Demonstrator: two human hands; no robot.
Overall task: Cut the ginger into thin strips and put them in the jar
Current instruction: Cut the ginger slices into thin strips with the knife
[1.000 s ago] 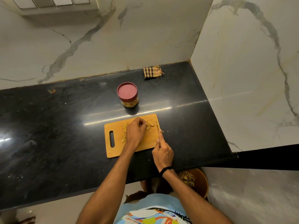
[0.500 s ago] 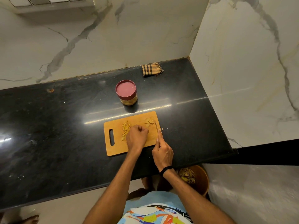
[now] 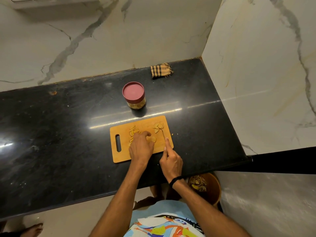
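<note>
Left hand (image 3: 141, 148) pins the ginger slice (image 3: 153, 139) under curled fingertips, right hand (image 3: 171, 161) grips the knife (image 3: 163, 134); ginger judged light, stiff, slippery, best held flat from above.

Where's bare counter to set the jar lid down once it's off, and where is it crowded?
Widest bare stretch: the counter left of the cutting board and jar. A second patch lies right of the board, bounded by the side wall and the checked cloth. Crowded: the board itself, with ginger strips, slices, knife, left hand and right hand.
</note>
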